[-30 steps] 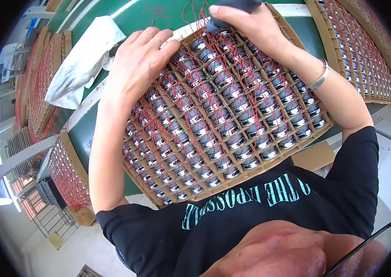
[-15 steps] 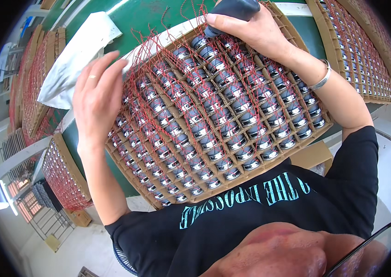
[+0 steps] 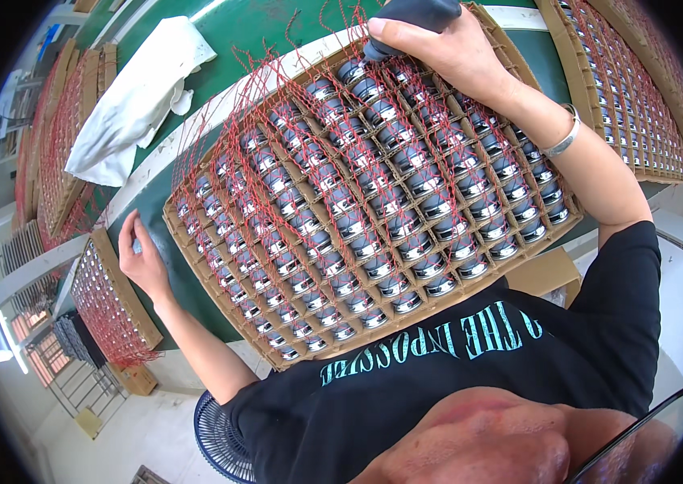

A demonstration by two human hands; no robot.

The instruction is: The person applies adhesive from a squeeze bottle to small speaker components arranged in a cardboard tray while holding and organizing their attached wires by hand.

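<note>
My right hand [image 3: 470, 60] grips a dark squeeze bottle [image 3: 418, 18], tipped so that its narrow tip points down at the far edge of a cardboard tray [image 3: 430, 304]. The tip is over or touching a small round part [image 3: 351, 71]; I cannot tell which. Dividers split the tray into many cells, each with a short dark cylinder with a shiny silver band. Twisted red wires [image 3: 257, 85] rise from these parts and trail across the tray. Off the tray's left side, my left hand [image 3: 145, 260] is empty, its fingers apart.
A white cloth [image 3: 140, 93] lies beyond the tray on the green tabletop [image 3: 265, 24]. Similar filled trays stand at the right [image 3: 636, 97] and the lower left [image 3: 128, 294]. A cardboard box [image 3: 547, 274] sits by my right side, a dark blue fan [image 3: 220, 440] behind my left arm.
My left hand has moved left and toward me, away from the wires and the cloth. The right hand and bottle have shifted slightly, and the bottle's tip now shows at the far-edge part.
</note>
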